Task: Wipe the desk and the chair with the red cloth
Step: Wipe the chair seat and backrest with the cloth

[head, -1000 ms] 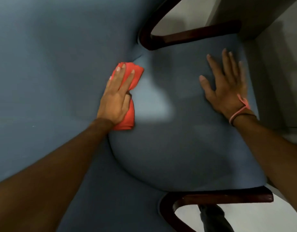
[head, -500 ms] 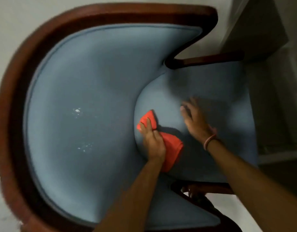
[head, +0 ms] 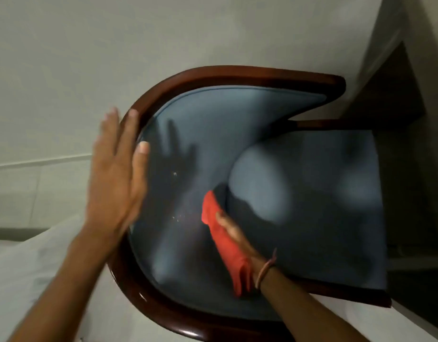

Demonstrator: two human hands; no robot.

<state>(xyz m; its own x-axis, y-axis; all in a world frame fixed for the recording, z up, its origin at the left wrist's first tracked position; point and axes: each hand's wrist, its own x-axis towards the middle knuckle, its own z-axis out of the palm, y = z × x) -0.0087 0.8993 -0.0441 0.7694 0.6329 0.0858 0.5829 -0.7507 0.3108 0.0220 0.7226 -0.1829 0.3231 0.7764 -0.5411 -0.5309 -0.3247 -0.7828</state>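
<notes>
A chair with a dark wooden rim (head: 213, 72) and blue upholstery fills the view from above. The red cloth (head: 223, 245) lies folded long against the blue backrest (head: 213, 124), close to where it meets the seat (head: 324, 206). My right hand (head: 234, 233), with a band on its wrist, presses and grips the cloth there. Raised at the rim's left side, my left hand (head: 116, 174) is blurred, fingers spread, holding nothing. A few pale specks show on the backrest near the cloth.
A dark wooden piece of furniture (head: 385, 95) stands right behind the chair at the upper right. A pale wall (head: 114, 45) runs behind the chair. White bedding (head: 28, 267) lies at the lower left, next to the chair's rim.
The cloth has passed from my left hand to my right hand. My left hand has lifted off to the chair's left rim. The view has pulled back from the chair.
</notes>
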